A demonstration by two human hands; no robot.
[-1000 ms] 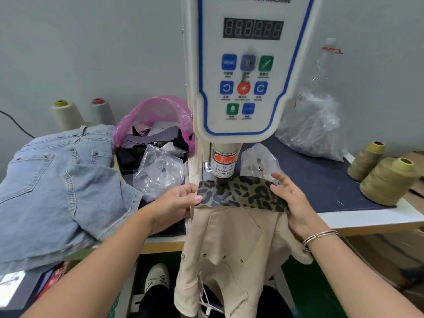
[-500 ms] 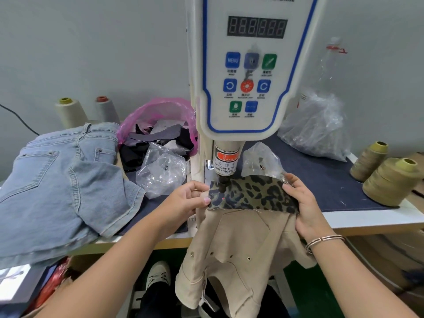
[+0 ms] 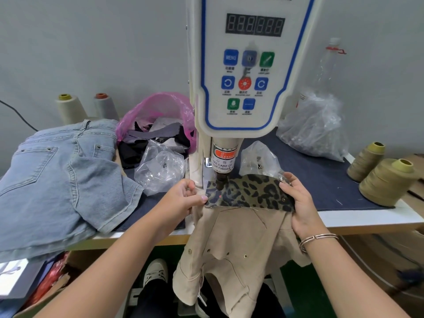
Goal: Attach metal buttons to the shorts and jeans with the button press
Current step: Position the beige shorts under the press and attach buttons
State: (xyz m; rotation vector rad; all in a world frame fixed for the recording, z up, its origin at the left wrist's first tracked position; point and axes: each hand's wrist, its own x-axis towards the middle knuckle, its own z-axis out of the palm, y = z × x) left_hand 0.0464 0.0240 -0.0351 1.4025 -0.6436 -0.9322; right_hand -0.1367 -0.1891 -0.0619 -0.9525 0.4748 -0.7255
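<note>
Beige shorts [image 3: 234, 246] with a leopard-print waistband lining [image 3: 254, 191] hang off the table's front edge, the band lying under the ram [image 3: 220, 180] of the white button press [image 3: 243, 72]. A red laser dot shows on the band just in front of the ram. My left hand [image 3: 183, 198] pinches the band's left end. At the right end my right hand [image 3: 298, 203] grips the band near a metal button [image 3: 284, 199]. Light blue jeans [image 3: 52, 180] lie in a heap on the left of the table.
Clear plastic bags [image 3: 160, 168] sit on either side of the ram, with a bigger one [image 3: 314, 129] at the back right. A pink bag [image 3: 158, 115] holds fabric scraps. Thread cones stand at the back left [image 3: 68, 109] and at the right [image 3: 387, 182]. A dark denim mat [image 3: 321, 175] covers the table.
Both hands have slid the leopard band a little so its left end sits under the ram. My left fingers have curled tighter on the band's edge.
</note>
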